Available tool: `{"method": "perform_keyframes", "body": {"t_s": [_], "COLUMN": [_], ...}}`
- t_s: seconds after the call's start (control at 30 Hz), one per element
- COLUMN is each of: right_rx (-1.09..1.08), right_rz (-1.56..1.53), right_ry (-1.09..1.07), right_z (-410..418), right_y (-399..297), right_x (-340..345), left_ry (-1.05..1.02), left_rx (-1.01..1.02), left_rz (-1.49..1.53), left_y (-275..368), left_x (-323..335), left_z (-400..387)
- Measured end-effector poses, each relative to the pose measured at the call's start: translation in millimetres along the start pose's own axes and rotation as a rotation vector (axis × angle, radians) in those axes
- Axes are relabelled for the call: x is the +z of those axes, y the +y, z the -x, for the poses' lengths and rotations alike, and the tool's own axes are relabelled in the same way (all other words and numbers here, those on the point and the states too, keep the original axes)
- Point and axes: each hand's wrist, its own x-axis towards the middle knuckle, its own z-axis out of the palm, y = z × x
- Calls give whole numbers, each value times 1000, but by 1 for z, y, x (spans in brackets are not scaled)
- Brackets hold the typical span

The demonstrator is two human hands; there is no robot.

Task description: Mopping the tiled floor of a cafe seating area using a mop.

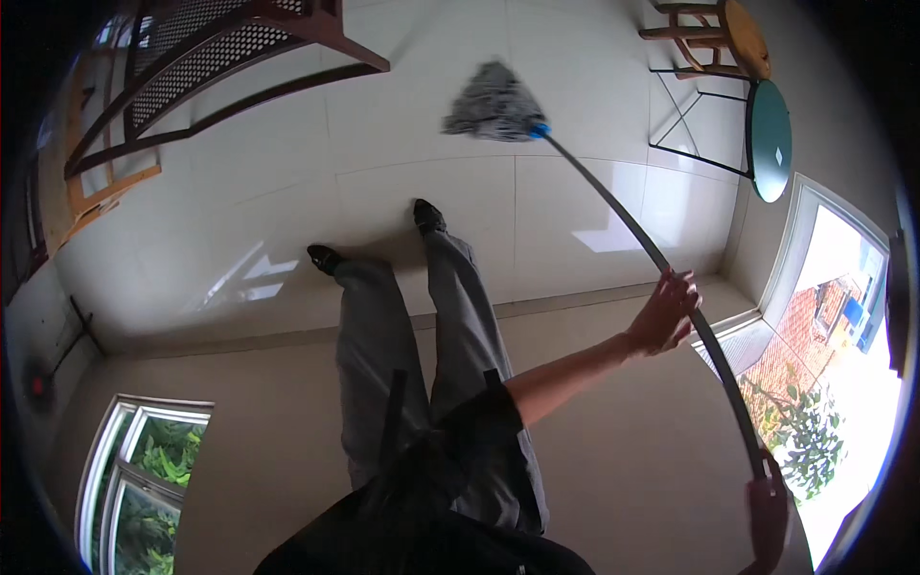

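Observation:
A grey string mop head [494, 108] rests on the pale tiled floor [424, 158], beyond my feet and slightly blurred. Its blue collar [539, 131] joins a long grey handle [622, 201], which slants down to the right. My left hand [665, 313] reaches across to the right, its fingers wrapped around the middle of the handle. Near the handle's upper end, at the lower right, my right hand [767, 503] grips it; this hand is partly in shadow.
A dark chair with perforated panels [208, 68] stands at the upper left, near wooden furniture [115, 190]. At the upper right are a wooden stool [747, 36] and a green-topped stool [771, 140]. A wall [611, 402] with windows [158, 449] runs behind me.

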Motion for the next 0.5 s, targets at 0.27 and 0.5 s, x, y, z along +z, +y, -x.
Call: {"method": "perform_keyframes", "body": {"t_s": [0.27,0.5], "right_rx": [392,669], "right_rz": [-497,-916], "right_ry": [-221,-565], "right_z": [28,30], "right_y": [-47,-77], "right_x": [82,28], "left_ry": [-483,-487], "left_rx": [132,213], "left_rz": [-129,-89], "left_y": [-39,-35], "left_x": [62,21], "left_z": [23,39]}}
